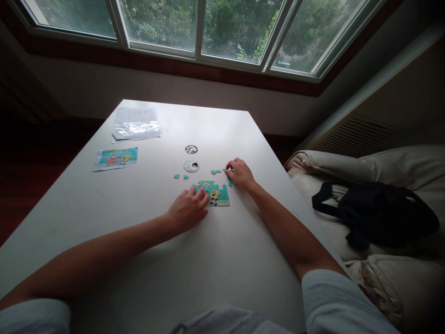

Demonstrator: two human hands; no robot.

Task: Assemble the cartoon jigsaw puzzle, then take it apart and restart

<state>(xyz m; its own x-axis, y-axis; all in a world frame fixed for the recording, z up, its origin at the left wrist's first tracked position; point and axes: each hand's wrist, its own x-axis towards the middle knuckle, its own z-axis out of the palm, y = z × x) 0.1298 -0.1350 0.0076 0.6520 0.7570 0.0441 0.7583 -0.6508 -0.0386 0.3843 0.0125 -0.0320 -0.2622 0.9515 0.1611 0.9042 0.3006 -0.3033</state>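
A small, partly assembled cartoon jigsaw puzzle [216, 193] lies on the white table [146, 208]. My left hand [187, 209] rests at the puzzle's left edge, fingers curled with the tips on the pieces. My right hand [239, 173] sits at the puzzle's upper right corner, fingers bent and pinched over loose teal pieces [216, 171]. Two more loose pieces [181, 176] lie to the left of the puzzle.
A reference picture card [116, 158] and a clear plastic bag on papers [136, 124] lie at the far left. Two round cable holes [191, 157] sit behind the puzzle. To the right stands a cream sofa [392, 162] with a black bag [375, 214]. Windows run along the back.
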